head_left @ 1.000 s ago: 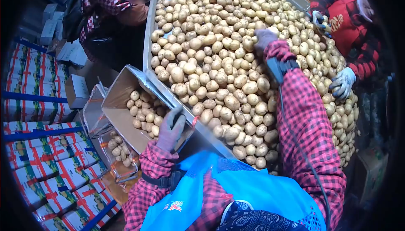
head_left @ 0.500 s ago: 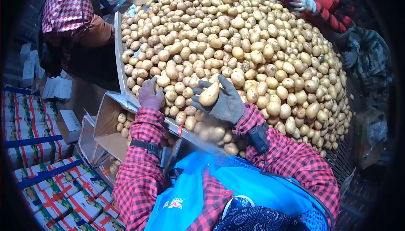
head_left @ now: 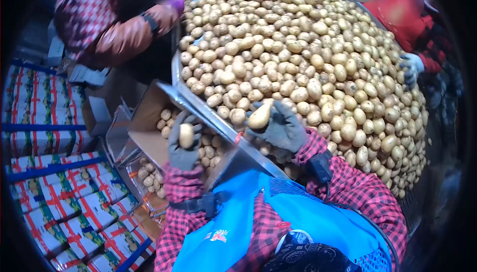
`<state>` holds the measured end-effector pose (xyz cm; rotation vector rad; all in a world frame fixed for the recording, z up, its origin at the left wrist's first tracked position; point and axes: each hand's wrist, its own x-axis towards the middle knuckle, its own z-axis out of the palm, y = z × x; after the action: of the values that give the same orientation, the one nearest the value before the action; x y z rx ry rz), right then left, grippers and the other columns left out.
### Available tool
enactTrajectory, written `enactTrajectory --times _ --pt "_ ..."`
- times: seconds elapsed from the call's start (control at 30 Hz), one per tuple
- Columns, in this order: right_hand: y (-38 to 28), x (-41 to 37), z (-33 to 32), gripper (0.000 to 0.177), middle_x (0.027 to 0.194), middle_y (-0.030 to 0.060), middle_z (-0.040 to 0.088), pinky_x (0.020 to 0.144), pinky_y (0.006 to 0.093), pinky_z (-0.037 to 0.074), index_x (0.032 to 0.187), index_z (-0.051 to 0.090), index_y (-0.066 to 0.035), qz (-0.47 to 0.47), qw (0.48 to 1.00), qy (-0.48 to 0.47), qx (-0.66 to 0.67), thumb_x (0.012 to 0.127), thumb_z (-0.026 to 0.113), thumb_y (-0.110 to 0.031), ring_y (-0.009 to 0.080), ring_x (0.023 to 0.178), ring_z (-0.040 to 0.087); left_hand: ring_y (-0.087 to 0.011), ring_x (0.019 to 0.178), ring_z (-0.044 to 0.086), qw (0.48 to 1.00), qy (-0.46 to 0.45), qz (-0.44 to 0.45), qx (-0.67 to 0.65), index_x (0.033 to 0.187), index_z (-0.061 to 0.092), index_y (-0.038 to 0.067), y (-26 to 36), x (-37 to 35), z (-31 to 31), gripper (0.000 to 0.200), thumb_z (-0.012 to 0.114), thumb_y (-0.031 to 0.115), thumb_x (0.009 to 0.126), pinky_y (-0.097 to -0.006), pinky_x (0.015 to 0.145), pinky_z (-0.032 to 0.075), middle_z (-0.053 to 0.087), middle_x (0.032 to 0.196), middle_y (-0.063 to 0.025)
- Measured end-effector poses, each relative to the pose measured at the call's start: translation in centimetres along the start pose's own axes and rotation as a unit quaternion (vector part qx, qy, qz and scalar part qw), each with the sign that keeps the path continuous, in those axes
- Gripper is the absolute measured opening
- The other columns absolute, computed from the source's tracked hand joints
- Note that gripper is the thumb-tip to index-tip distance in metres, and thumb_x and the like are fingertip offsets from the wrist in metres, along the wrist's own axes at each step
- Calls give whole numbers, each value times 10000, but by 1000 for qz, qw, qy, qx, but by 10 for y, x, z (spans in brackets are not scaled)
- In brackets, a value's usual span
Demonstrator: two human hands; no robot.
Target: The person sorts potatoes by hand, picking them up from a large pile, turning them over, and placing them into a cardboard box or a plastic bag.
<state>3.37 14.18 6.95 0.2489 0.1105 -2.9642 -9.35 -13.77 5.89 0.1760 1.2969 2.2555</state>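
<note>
A broad heap of potatoes (head_left: 278,48) fills a metal-edged table (head_left: 198,104). My left hand (head_left: 185,145), in a grey glove, holds a pale potato (head_left: 186,136) above an open cardboard box (head_left: 149,128) that has potatoes inside. Close to the table's near edge, my right hand (head_left: 282,129), gloved too, holds a longer, tapered potato (head_left: 259,116) in its palm and fingers, over the heap's near side.
Packed boxes with red straps (head_left: 54,187) are stacked at the left. Another box of potatoes (head_left: 150,177) sits below the first. One co-worker (head_left: 89,28) is at the upper left. A co-worker's gloved hand (head_left: 411,68) touches the heap's right side.
My left hand has moved from the heap to above the box and now has a potato. My right hand still holds its potato. The view has shifted, and both co-workers' arms have moved.
</note>
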Motion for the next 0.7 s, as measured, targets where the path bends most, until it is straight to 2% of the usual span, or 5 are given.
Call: enactTrajectory --times 0.07,0.2,0.3,0.43,0.7 --pt "5 -1 6 512 1303 147 518 1033 493 395 1324 429 -70 17 999 42 25 978 475 -444 309 1236 493 -244 1151 512 922 151 7 356 1395 405 -5 8 -4 -23 518 562 189 941 -322 992 414 499 1319 -178" --pt "16 -2 16 467 1213 123 568 992 411 437 1242 481 -58 7 997 57 -41 959 532 -426 248 1140 557 -236 1210 462 868 138 81 470 1395 395 -19 4 -25 -20 554 598 160 911 -351 1050 351 464 1352 -162" --pt "25 -11 32 417 1169 95 601 891 382 495 1214 514 -59 -127 750 -32 -648 964 528 -393 218 1043 593 -213 1159 487 934 15 52 352 1444 293 -8 -34 -26 33 682 635 77 860 -337 990 399 466 1307 -125" --pt "50 -6 45 455 1212 110 588 924 361 482 1311 493 -63 124 958 66 -249 978 497 -374 204 1052 584 -148 943 574 935 -69 46 344 1434 292 29 -63 -23 74 721 689 68 834 -258 783 515 518 1154 -104" --pt "34 -21 -9 446 1220 120 548 985 380 472 1349 465 -58 87 973 8 -212 983 508 -308 237 1109 568 -161 882 604 986 87 -92 107 1275 460 38 -37 -41 55 513 671 -32 812 -255 697 537 567 1068 -100"
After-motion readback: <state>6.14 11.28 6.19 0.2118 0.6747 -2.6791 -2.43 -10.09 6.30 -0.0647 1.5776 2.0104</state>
